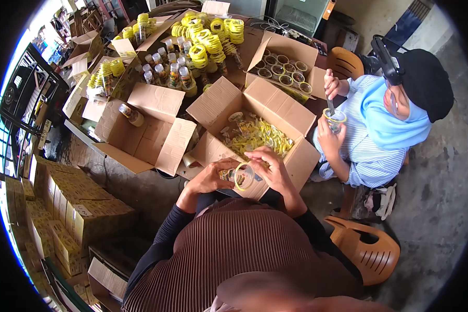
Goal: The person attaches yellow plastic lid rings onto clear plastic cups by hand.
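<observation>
A clear cup with a yellow rim (244, 177) and a printed label lies tilted in my left hand (213, 176), its fingers wrapped round the label side. My right hand (270, 167) is at the right of the rim, fingers bent close together; whether anything small is between them is hidden. Just beyond both hands stands an open cardboard box (291, 117) with many small yellow packets (260, 136) and a cup lying inside.
Left of it, another open box (158, 99) holds one jar (131, 115). Behind are jars (173, 75), yellow rings (208, 44) and a box of cups (283, 47). At right a person (385, 119) holds a cup and a tool, near an orange chair (364, 249).
</observation>
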Tool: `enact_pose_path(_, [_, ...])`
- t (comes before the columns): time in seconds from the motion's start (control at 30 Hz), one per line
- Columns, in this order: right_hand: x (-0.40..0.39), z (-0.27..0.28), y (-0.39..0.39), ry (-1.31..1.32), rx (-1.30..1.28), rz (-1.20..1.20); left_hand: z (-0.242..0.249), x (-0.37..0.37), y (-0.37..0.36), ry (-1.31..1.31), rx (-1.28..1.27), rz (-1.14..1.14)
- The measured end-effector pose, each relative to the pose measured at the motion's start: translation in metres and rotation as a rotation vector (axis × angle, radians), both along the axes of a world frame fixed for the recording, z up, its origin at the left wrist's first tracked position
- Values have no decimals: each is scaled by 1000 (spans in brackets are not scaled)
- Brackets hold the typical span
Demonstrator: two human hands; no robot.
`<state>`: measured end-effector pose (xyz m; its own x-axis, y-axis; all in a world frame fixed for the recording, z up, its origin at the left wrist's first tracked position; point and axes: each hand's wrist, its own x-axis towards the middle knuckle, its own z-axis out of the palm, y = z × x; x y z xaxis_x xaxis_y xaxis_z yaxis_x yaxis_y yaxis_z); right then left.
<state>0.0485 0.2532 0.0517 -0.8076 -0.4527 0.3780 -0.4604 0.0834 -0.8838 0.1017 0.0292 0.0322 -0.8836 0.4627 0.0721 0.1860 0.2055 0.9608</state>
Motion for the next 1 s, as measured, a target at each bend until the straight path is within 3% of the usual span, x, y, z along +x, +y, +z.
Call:
enact_pose_path(0.17, [-6, -2, 2, 109, 79, 204, 6, -2, 0, -10, -77, -75])
enact_pose_path(0.43, [1, -7, -6, 55, 88, 45, -5, 4, 0, -58, 38, 33])
enact_pose_path(0.5, [1, -9, -7, 39, 91, 30, -8, 5, 7, 40, -96, 123])
enact_pose_path(0.7, [-4, -28, -4, -243, 12, 60, -14, 9, 21, 210, -279, 313])
enact_pose_path(0.83, [-2, -43, -3, -657, -114, 54, -23, 12, 28, 227, -376, 371])
enact_pose_path(1.0, [0, -56, -5, -660, -178, 4, -32, 19, 41, 324, -537, 499])
